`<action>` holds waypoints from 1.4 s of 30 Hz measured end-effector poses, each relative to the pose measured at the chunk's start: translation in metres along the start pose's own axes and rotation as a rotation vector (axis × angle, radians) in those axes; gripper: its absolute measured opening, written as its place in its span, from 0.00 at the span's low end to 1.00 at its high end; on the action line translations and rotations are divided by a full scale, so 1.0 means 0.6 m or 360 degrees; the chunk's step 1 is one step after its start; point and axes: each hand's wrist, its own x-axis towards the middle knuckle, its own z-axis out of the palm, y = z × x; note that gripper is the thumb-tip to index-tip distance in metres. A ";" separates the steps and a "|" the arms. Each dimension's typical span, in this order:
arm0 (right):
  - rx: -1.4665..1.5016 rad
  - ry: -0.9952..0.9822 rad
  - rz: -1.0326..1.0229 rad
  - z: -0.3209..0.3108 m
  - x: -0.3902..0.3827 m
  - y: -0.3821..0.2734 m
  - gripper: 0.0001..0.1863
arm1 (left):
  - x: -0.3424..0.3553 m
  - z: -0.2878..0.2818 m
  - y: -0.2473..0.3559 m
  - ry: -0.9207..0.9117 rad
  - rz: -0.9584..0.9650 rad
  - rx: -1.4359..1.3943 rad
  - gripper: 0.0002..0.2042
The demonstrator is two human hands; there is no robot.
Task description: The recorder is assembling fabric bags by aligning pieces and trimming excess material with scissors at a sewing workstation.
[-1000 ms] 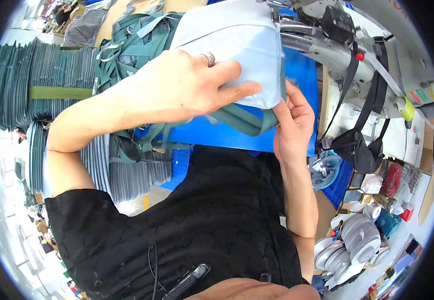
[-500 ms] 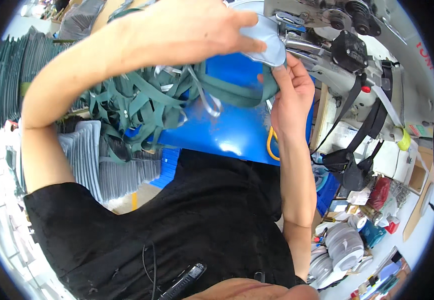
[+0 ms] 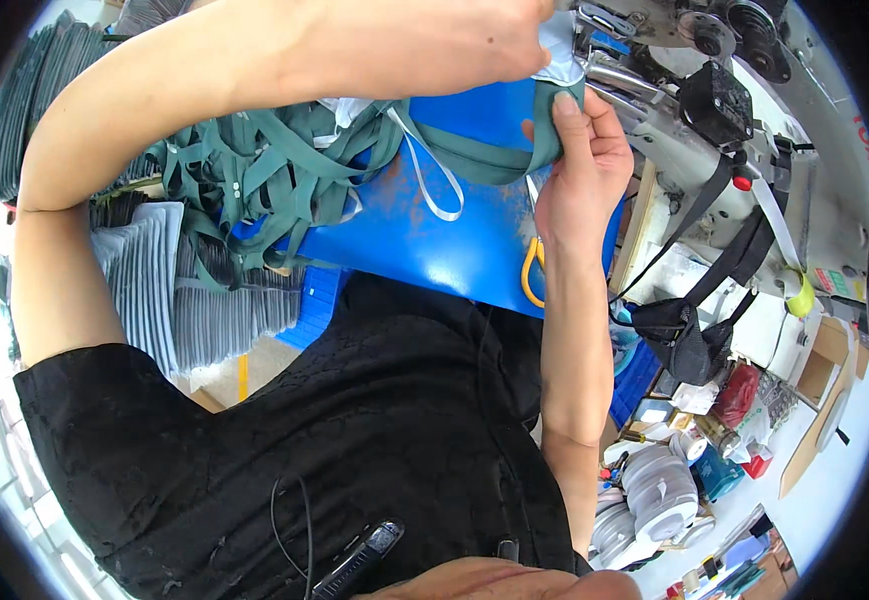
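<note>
My left hand point(image 3: 454, 45) reaches across at the top edge, fingers curled down at a shiny light grey fabric piece point(image 3: 560, 45); the hand covers most of the fabric. With thumb and fingers, my right hand point(image 3: 589, 165) pinches a dark green strap point(image 3: 546, 130) where it meets the grey fabric. This strap loops left over the blue tabletop point(image 3: 394, 235). Just beyond my right fingertips are the metal foot and guide parts of a sewing machine point(image 3: 619, 75). The needle area cannot be made out.
A tangled heap of green straps point(image 3: 274, 170) lies on the left of the table. Yellow-handled scissors point(image 3: 532, 272) rest near its front edge. Stacked grey pieces point(image 3: 144, 280) stand at left. Black straps with a mesh pouch point(image 3: 679, 330) hang on the right.
My left hand has moved right and curled its fingers, covering more of the grey fabric. The right hand keeps its pinch on the strap. The whole view has shifted slightly.
</note>
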 end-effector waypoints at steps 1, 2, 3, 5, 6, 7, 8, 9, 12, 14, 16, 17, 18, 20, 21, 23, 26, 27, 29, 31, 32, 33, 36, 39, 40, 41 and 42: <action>-0.0003 0.0002 0.0011 0.000 0.001 0.001 0.10 | 0.002 0.003 0.005 -0.0009 -0.0032 0.0002 0.12; -0.0005 -0.0014 -0.0019 0.003 0.000 -0.001 0.10 | 0.002 -0.002 0.013 -0.0018 -0.0066 0.0022 0.12; -0.0008 -0.0030 -0.0048 0.005 -0.001 -0.002 0.10 | 0.001 -0.004 0.023 -0.0019 -0.0071 0.0027 0.12; 0.0024 -0.0032 -0.0042 0.006 0.001 0.002 0.10 | 0.004 0.003 0.040 -0.0008 -0.0148 0.0135 0.11; 0.0054 -0.0028 -0.0036 0.007 0.003 0.005 0.10 | 0.008 0.012 0.048 0.0060 -0.0207 0.0078 0.10; 0.0056 -0.0027 -0.0032 0.011 0.004 0.006 0.10 | 0.009 0.019 0.055 0.0056 -0.0207 0.0076 0.10; 0.0105 -0.0005 -0.0043 0.015 0.004 0.004 0.11 | 0.013 0.019 0.063 0.0147 -0.0243 0.0057 0.09; 0.0155 0.0018 -0.0056 0.017 0.004 0.002 0.12 | 0.017 0.017 0.068 0.0236 -0.0275 0.0040 0.08; 0.0080 0.0029 -0.0062 0.014 -0.002 0.001 0.13 | 0.045 0.024 0.095 0.0162 -0.0478 -0.0206 0.07; 0.0007 0.0049 -0.0066 0.013 -0.006 -0.003 0.13 | 0.061 0.028 0.109 0.0204 -0.0746 -0.0358 0.06; -0.0162 0.0043 -0.0041 0.000 -0.009 -0.003 0.13 | 0.074 0.053 0.116 0.0296 -0.0765 -0.0352 0.07; -0.0154 0.0069 -0.0048 -0.003 -0.015 -0.005 0.13 | 0.078 0.062 0.121 0.0392 -0.0833 -0.0347 0.08; -0.0215 0.0028 -0.0090 -0.005 -0.020 -0.007 0.14 | 0.079 0.071 0.127 0.0387 -0.0806 -0.0348 0.08; -0.0348 -0.0017 -0.0108 -0.004 -0.037 -0.021 0.16 | 0.072 0.085 0.139 0.0444 -0.1118 -0.0586 0.28; -0.0341 0.0001 -0.0115 -0.007 -0.050 -0.028 0.16 | 0.062 0.094 0.151 0.0440 -0.1098 -0.0583 0.28; -0.0586 -0.0033 -0.0108 -0.014 -0.077 -0.040 0.19 | 0.026 0.109 0.190 0.0744 -0.1083 -0.0994 0.33; -0.0542 -0.0169 -0.0029 -0.041 -0.110 -0.052 0.18 | -0.006 0.142 0.240 0.0887 -0.1041 -0.1093 0.41; -0.0498 -0.0289 0.0001 -0.043 -0.120 -0.059 0.17 | -0.014 0.158 0.252 0.0955 -0.1020 -0.1063 0.41; -0.0472 -0.0395 0.0055 -0.047 -0.124 -0.082 0.16 | -0.022 0.185 0.252 0.1099 -0.0958 -0.0974 0.39; -0.1206 -0.0632 -0.0601 -0.048 -0.119 -0.089 0.17 | -0.031 0.190 0.249 0.1409 -0.0894 -0.0945 0.34; -0.1406 -0.0592 -0.0609 -0.036 -0.120 -0.101 0.13 | -0.039 0.175 0.240 0.1386 -0.0891 -0.0967 0.33; -0.1404 -0.0574 -0.0609 -0.036 -0.114 -0.113 0.13 | -0.047 0.160 0.229 0.1366 -0.0873 -0.0995 0.33; -0.2427 -0.0852 -0.0608 -0.014 -0.070 -0.142 0.12 | -0.048 0.155 0.197 0.1540 -0.0775 -0.1105 0.30; -0.2645 -0.0794 -0.0440 0.003 -0.036 -0.120 0.14 | -0.037 0.140 0.192 0.1577 -0.0721 -0.1161 0.29; -0.2679 -0.0754 -0.0585 0.008 -0.029 -0.118 0.13 | -0.031 0.131 0.194 0.1572 -0.0743 -0.1173 0.28; -0.2680 -0.0739 -0.0597 0.019 -0.028 -0.123 0.13 | -0.031 0.125 0.198 0.1576 -0.0728 -0.1164 0.28; -0.2648 -0.0717 -0.0488 0.030 -0.029 -0.131 0.13 | -0.031 0.118 0.204 0.1555 -0.0783 -0.1128 0.26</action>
